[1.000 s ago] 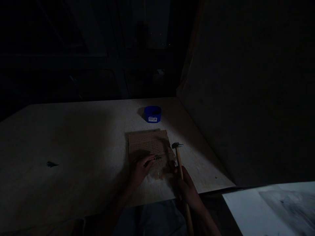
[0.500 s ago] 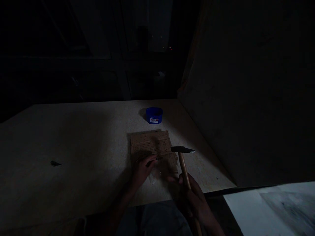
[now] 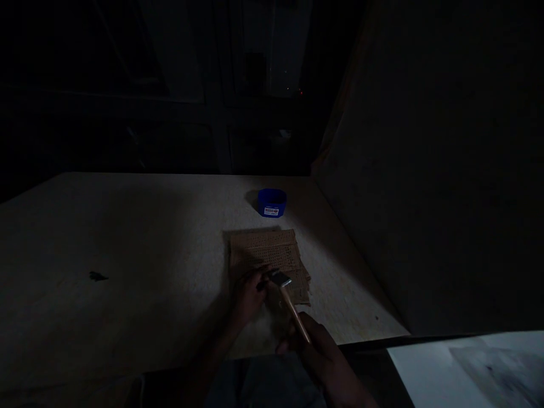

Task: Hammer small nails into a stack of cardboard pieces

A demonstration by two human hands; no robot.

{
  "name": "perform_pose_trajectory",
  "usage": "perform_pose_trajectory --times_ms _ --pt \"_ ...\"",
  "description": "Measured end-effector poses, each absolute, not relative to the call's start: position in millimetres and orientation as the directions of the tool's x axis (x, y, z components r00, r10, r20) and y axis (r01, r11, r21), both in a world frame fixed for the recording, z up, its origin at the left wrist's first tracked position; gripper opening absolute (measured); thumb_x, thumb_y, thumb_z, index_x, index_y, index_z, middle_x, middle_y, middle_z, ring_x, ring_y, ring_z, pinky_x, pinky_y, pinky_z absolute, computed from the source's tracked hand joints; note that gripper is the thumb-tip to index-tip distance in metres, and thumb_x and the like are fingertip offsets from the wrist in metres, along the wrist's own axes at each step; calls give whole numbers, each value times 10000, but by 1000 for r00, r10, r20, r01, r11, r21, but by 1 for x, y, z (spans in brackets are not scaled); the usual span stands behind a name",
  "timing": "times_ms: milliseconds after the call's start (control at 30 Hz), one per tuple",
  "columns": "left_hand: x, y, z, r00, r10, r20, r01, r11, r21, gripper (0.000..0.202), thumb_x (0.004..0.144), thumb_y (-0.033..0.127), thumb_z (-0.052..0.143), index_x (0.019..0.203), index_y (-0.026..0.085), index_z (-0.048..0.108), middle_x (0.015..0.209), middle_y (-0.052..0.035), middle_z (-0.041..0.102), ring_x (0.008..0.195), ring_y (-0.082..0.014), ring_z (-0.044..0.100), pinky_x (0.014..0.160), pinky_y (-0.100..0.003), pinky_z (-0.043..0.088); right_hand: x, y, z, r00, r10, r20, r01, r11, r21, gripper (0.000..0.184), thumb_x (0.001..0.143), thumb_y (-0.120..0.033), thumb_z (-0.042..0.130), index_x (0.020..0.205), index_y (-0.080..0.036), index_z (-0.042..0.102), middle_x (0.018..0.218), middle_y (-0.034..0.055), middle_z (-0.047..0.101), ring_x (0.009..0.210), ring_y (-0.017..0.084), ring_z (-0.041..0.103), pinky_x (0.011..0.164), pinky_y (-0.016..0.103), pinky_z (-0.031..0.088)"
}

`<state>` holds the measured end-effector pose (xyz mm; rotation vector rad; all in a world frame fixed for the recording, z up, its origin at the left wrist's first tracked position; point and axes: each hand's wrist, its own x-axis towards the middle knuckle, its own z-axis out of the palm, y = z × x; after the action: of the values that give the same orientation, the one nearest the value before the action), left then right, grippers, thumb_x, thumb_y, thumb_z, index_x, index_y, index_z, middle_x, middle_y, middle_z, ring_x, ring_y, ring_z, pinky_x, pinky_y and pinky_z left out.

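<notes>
The scene is very dark. A brown perforated board (image 3: 272, 255) lies on a pale table (image 3: 148, 238). My left hand (image 3: 249, 292) rests on the board's near left part, fingers pinched on a small dark nail. My right hand (image 3: 318, 354) is wrapped round the wooden handle of a hammer (image 3: 291, 303). The hammer's metal head (image 3: 280, 278) is down at the board, right beside my left fingertips.
A small blue tub (image 3: 272, 202) with a label stands on the table behind the board. A small dark bit (image 3: 97, 276) lies far left. A tall dark panel (image 3: 425, 170) walls off the right side. A white sheet (image 3: 467, 368) sits at the lower right.
The hammer swung from beside the board's right edge, up and then leftward down onto the spot by my left fingers. My left hand stayed put.
</notes>
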<state>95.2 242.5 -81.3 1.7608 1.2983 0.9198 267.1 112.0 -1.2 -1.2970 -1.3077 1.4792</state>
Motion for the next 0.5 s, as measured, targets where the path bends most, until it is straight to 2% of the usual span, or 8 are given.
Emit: perform_pose_trajectory --times_ms 133,267,367,500 --pt "97 244 -79 237 965 116 426 -211 880 521 782 63 609 1265 256 648 1158 -52 741 1031 -182 705 959 -354 554 264 109 1 -213 967 -141 62 -130 -990 289 935 -464 487 971 -221 640 836 56 698 859 233 632 812 346 471" --pt "98 245 -74 237 965 110 508 -219 833 440 777 87 624 1189 231 685 1122 -65 752 1029 -202 705 930 -348 561 261 106 -10 -181 958 -221 109 -204 -973 264 936 -421 481 905 -211 639 826 56 689 819 225 627 797 344 461" --pt "98 245 -71 252 963 96 519 -218 827 472 793 106 616 1247 231 652 1061 -52 766 970 -189 718 884 -326 574 262 102 -14 -144 974 -174 69 -165 -984 284 950 -439 463 920 -215 634 799 49 682 802 215 602 802 336 459" --pt "99 245 -66 270 961 64 481 -192 855 475 809 98 596 1266 222 631 995 -41 776 924 -173 730 845 -301 583 266 107 -12 -106 967 -230 72 -223 -972 222 923 -377 508 864 -209 640 713 26 661 596 152 535 587 255 431"
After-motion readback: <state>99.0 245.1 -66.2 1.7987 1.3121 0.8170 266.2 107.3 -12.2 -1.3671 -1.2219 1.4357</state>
